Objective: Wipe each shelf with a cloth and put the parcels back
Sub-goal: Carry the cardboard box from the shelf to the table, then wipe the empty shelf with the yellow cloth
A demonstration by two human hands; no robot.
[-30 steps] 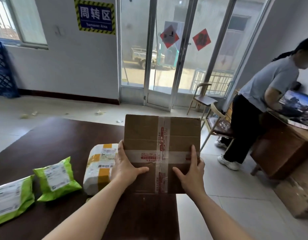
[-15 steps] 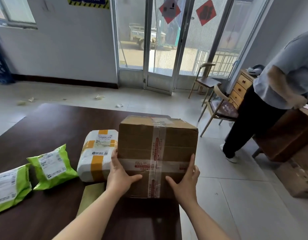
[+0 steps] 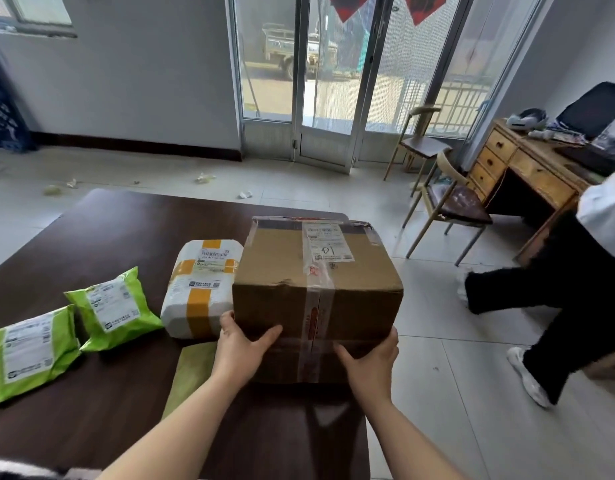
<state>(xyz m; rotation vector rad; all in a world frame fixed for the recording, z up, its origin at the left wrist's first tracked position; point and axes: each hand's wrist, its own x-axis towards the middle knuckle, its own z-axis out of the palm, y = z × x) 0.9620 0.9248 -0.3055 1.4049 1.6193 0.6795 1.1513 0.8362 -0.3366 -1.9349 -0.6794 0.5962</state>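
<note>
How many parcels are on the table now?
4: cardboard box at the table's right edge, between the left hand and right hand; white yellow-taped parcel just left of it; two green mailer bags farther left. Forearms may hide more.

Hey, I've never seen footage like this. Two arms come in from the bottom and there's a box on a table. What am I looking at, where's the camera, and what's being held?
There is no machine. The picture comes from a wide-angle camera worn on a person's head, looking forward and down, so the arms at the bottom are that person's own. The left hand and right hand grip the near corners of a cardboard box, thumbs on its near face. It is at the right edge of a dark brown table. Beside it lie a white parcel with orange tape, a green mailer bag and a second green mailer bag. A flat yellow-green item lies by the left forearm; I cannot tell what it is. Another person is at the right, near a wooden desk.
</note>
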